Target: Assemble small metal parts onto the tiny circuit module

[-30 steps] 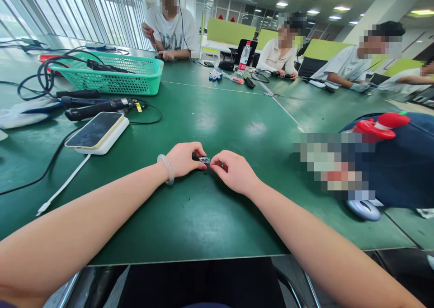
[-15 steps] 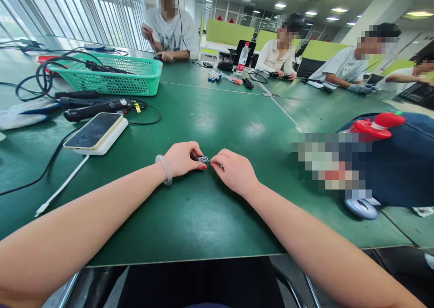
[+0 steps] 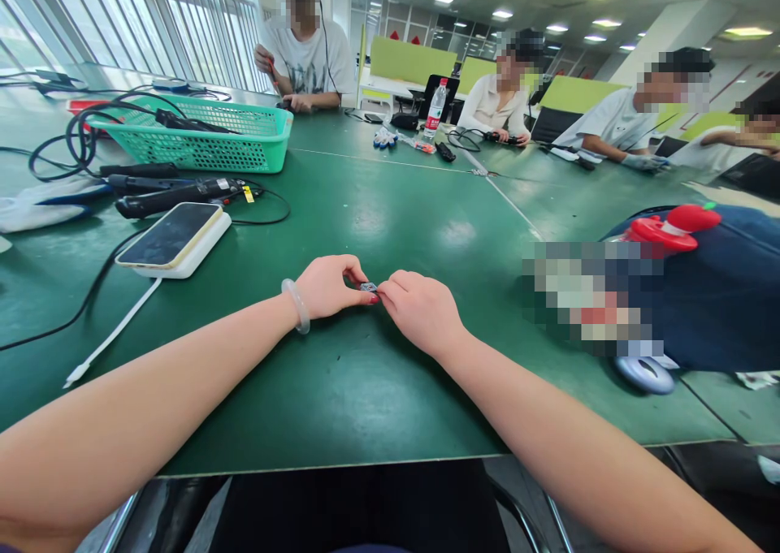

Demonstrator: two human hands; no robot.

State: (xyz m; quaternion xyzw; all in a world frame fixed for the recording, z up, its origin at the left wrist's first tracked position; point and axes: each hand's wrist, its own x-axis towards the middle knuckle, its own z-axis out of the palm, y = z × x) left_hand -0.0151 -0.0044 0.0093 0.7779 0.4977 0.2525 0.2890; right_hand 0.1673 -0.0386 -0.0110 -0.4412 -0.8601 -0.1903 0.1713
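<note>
My left hand, with a translucent bangle at the wrist, pinches a small flat patterned board between thumb and fingers. It looks like a tiny circuit board, though its details are too small to read. From the other side, my right hand is closed in a pinch at the board's right end. Whatever lies between those fingertips is hidden. Both hands are just above or resting on the green table, close to its front edge.
At left lie a phone on a white block with a cable, black handheld tools, a glove and a green basket. On the right are a dark blue bag and a mouse. Several people sit across the table.
My right fingertips have come up against the board's right end, closing the small gap between the hands. The board has shifted slightly right and turned a little in my left fingers.
</note>
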